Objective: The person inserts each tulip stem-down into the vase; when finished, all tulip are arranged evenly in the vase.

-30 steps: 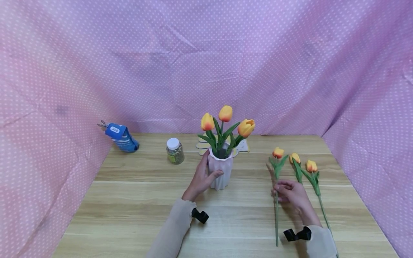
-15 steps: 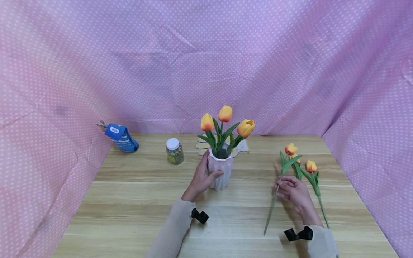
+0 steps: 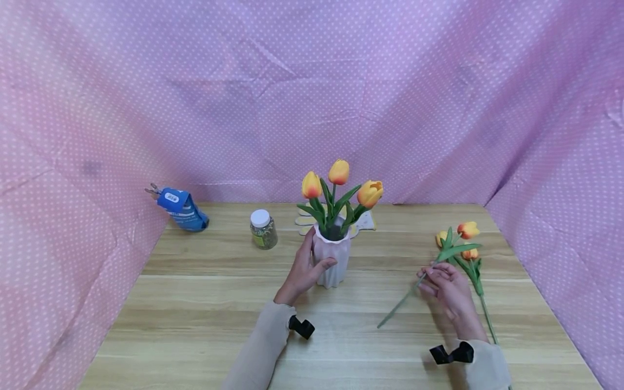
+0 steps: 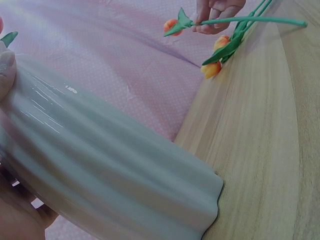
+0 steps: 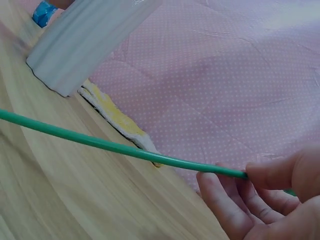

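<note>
A white fluted vase (image 3: 332,265) stands upright mid-table with three orange-yellow tulips (image 3: 339,172) in it. My left hand (image 3: 303,273) grips the vase from its left side, thumb across the front; the left wrist view shows the vase's ribbed wall (image 4: 115,150) close up. To the right, my right hand (image 3: 449,290) pinches the green stem (image 5: 125,149) of a single tulip (image 3: 450,250) between thumb and fingers. That tulip tilts, bloom to the upper right, stem end to the lower left, above the table. Two more tulips (image 3: 480,287) lie behind and beside my right hand, partly covered.
A jar with a white lid (image 3: 263,229) stands left of the vase, and a blue bag with a clip (image 3: 182,209) sits at the far left. Yellow-and-white gloves (image 3: 365,221) lie behind the vase. Pink dotted cloth (image 3: 312,97) hangs around the wooden table (image 3: 205,314).
The tulip in my right hand has turned from nearly upright to slanted, its bloom swinging right and its stem end swinging left and up. My left hand stays on the vase.
</note>
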Demonstrator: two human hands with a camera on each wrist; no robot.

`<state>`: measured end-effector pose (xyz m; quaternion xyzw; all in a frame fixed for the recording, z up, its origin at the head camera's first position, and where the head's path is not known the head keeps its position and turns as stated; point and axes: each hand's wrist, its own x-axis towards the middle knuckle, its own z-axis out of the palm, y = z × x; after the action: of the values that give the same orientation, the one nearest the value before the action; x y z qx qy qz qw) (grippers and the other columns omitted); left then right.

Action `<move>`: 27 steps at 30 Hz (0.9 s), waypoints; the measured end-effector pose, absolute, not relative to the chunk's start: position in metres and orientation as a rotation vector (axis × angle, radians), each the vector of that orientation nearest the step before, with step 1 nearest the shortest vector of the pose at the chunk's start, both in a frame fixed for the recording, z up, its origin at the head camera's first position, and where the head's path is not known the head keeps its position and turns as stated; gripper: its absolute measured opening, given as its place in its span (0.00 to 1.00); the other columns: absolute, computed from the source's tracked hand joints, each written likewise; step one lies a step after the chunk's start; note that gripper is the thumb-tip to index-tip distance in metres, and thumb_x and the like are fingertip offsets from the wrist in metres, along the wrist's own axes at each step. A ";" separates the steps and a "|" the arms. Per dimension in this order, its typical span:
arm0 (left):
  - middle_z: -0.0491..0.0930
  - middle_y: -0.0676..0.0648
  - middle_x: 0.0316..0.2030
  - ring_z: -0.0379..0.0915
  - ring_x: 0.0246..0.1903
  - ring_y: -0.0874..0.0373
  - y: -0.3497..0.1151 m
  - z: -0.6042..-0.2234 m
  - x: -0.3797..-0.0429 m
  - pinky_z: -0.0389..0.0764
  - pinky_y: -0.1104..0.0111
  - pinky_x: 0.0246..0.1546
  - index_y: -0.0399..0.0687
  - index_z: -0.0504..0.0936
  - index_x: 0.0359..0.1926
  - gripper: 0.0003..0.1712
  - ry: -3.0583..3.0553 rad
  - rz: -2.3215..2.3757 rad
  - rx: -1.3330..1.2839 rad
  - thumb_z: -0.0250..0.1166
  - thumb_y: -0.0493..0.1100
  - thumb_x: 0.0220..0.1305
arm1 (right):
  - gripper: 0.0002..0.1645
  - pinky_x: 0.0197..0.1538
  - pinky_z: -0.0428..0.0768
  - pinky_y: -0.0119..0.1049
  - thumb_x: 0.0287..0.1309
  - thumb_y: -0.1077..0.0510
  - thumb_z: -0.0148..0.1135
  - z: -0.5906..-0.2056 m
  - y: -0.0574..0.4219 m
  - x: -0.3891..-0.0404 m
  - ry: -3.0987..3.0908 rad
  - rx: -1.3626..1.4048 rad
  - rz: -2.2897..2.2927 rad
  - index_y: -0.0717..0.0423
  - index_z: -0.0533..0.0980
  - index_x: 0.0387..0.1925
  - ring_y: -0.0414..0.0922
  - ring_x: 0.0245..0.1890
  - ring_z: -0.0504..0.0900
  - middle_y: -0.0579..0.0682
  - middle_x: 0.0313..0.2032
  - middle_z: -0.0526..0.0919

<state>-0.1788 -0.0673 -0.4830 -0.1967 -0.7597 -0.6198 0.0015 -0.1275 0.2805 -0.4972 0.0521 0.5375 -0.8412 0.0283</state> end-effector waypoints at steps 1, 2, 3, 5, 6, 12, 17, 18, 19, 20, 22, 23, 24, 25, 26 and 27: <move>0.59 0.45 0.76 0.56 0.76 0.45 -0.067 -0.483 -0.179 0.58 0.40 0.75 0.59 0.45 0.80 0.54 -2.381 -1.945 -0.623 0.66 0.64 0.63 | 0.10 0.40 0.90 0.33 0.70 0.71 0.51 -0.497 0.280 -0.127 1.651 0.164 -2.609 0.55 0.74 0.40 0.40 0.37 0.90 0.45 0.34 0.90; 0.59 0.45 0.76 0.56 0.75 0.45 -0.068 -0.483 -0.179 0.58 0.40 0.75 0.59 0.45 0.80 0.54 -2.378 -1.944 -0.627 0.66 0.64 0.63 | 0.10 0.40 0.90 0.34 0.70 0.72 0.51 -0.497 0.280 -0.128 1.639 0.169 -2.623 0.55 0.74 0.40 0.40 0.38 0.90 0.46 0.34 0.90; 0.59 0.44 0.76 0.56 0.75 0.45 -0.068 -0.483 -0.179 0.58 0.40 0.75 0.59 0.45 0.80 0.54 -2.376 -1.943 -0.630 0.66 0.64 0.63 | 0.11 0.40 0.90 0.34 0.70 0.72 0.50 -0.497 0.280 -0.127 1.626 0.173 -2.640 0.55 0.74 0.39 0.41 0.37 0.90 0.46 0.34 0.90; 0.59 0.44 0.76 0.57 0.75 0.45 -0.068 -0.483 -0.179 0.58 0.40 0.75 0.59 0.45 0.80 0.54 -2.376 -1.939 -0.633 0.65 0.64 0.63 | 0.11 0.40 0.90 0.35 0.70 0.72 0.50 -0.496 0.279 -0.127 1.607 0.177 -2.667 0.55 0.74 0.39 0.41 0.37 0.90 0.47 0.34 0.90; 0.59 0.44 0.76 0.57 0.75 0.45 -0.068 -0.484 -0.179 0.59 0.40 0.75 0.59 0.45 0.80 0.54 -2.375 -1.937 -0.634 0.65 0.64 0.63 | 0.11 0.40 0.90 0.35 0.70 0.72 0.49 -0.496 0.279 -0.127 1.592 0.175 -2.681 0.56 0.75 0.39 0.41 0.37 0.90 0.48 0.34 0.90; 0.59 0.45 0.76 0.56 0.75 0.45 -0.068 -0.485 -0.180 0.59 0.41 0.75 0.59 0.45 0.80 0.54 -2.376 -1.934 -0.631 0.66 0.63 0.64 | 0.11 0.42 0.90 0.36 0.72 0.72 0.47 -0.493 0.278 -0.126 1.509 0.125 -2.773 0.57 0.74 0.40 0.43 0.39 0.89 0.49 0.34 0.88; 0.59 0.44 0.76 0.56 0.76 0.45 -0.068 -0.485 -0.180 0.59 0.41 0.75 0.59 0.44 0.80 0.54 -2.372 -1.944 -0.630 0.66 0.61 0.64 | 0.10 0.42 0.90 0.37 0.71 0.72 0.47 -0.489 0.276 -0.126 1.420 0.116 -2.871 0.59 0.74 0.40 0.43 0.38 0.89 0.50 0.34 0.88; 0.59 0.44 0.76 0.56 0.76 0.45 -0.068 -0.485 -0.180 0.59 0.41 0.75 0.59 0.44 0.80 0.54 -2.371 -1.945 -0.631 0.66 0.61 0.64 | 0.11 0.42 0.90 0.37 0.71 0.73 0.47 -0.488 0.276 -0.125 1.403 0.116 -2.891 0.59 0.74 0.39 0.43 0.38 0.89 0.51 0.34 0.88; 0.59 0.44 0.76 0.56 0.76 0.45 -0.068 -0.485 -0.179 0.58 0.41 0.75 0.59 0.44 0.80 0.54 -2.371 -1.944 -0.631 0.66 0.61 0.64 | 0.11 0.42 0.90 0.37 0.71 0.73 0.47 -0.487 0.275 -0.125 1.382 0.113 -2.914 0.60 0.74 0.39 0.44 0.38 0.89 0.51 0.34 0.88; 0.59 0.44 0.76 0.56 0.76 0.45 -0.068 -0.485 -0.179 0.58 0.41 0.75 0.59 0.44 0.80 0.54 -2.372 -1.943 -0.630 0.66 0.62 0.64 | 0.11 0.43 0.90 0.38 0.71 0.73 0.46 -0.486 0.275 -0.125 1.368 0.110 -2.936 0.61 0.74 0.38 0.44 0.37 0.89 0.52 0.33 0.87; 0.59 0.44 0.76 0.56 0.76 0.45 -0.068 -0.485 -0.179 0.58 0.41 0.75 0.58 0.44 0.80 0.54 -2.373 -1.939 -0.630 0.66 0.62 0.64 | 0.12 0.43 0.90 0.38 0.71 0.74 0.46 -0.483 0.274 -0.125 1.334 0.100 -2.974 0.61 0.75 0.37 0.45 0.37 0.89 0.52 0.33 0.87; 0.59 0.44 0.76 0.56 0.76 0.45 -0.068 -0.485 -0.179 0.58 0.41 0.75 0.58 0.44 0.80 0.54 -2.375 -1.936 -0.629 0.66 0.63 0.64 | 0.12 0.43 0.90 0.39 0.71 0.74 0.46 -0.481 0.273 -0.125 1.318 0.092 -2.989 0.62 0.75 0.37 0.45 0.38 0.89 0.53 0.33 0.86; 0.59 0.44 0.76 0.56 0.76 0.45 -0.068 -0.485 -0.179 0.58 0.41 0.76 0.58 0.44 0.80 0.54 -2.375 -1.934 -0.629 0.66 0.63 0.64 | 0.12 0.43 0.90 0.39 0.71 0.74 0.46 -0.479 0.273 -0.125 1.302 0.091 -3.005 0.62 0.75 0.37 0.46 0.38 0.89 0.53 0.33 0.86; 0.59 0.44 0.76 0.56 0.76 0.45 -0.068 -0.485 -0.179 0.58 0.41 0.76 0.58 0.44 0.80 0.54 -2.376 -1.933 -0.629 0.66 0.63 0.64 | 0.12 0.43 0.90 0.40 0.71 0.74 0.46 -0.477 0.272 -0.125 1.284 0.091 -3.022 0.63 0.75 0.36 0.46 0.38 0.89 0.54 0.33 0.86; 0.60 0.44 0.76 0.56 0.75 0.45 -0.068 -0.485 -0.179 0.58 0.41 0.76 0.58 0.44 0.80 0.54 -2.375 -1.933 -0.631 0.66 0.63 0.64 | 0.11 0.43 0.90 0.40 0.70 0.74 0.46 -0.475 0.271 -0.125 1.273 0.090 -3.033 0.63 0.75 0.36 0.47 0.38 0.89 0.54 0.33 0.86; 0.60 0.44 0.76 0.56 0.75 0.45 -0.068 -0.485 -0.179 0.58 0.41 0.76 0.58 0.45 0.80 0.54 -2.373 -1.934 -0.632 0.66 0.63 0.64 | 0.11 0.43 0.90 0.41 0.70 0.74 0.47 -0.473 0.271 -0.125 1.260 0.083 -3.042 0.63 0.74 0.36 0.47 0.38 0.89 0.54 0.33 0.87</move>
<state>-0.1792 -0.0676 -0.4846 -0.2022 -0.7592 -0.6186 0.0077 -0.1251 0.2706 -0.4730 0.0252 0.3814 -0.9209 -0.0759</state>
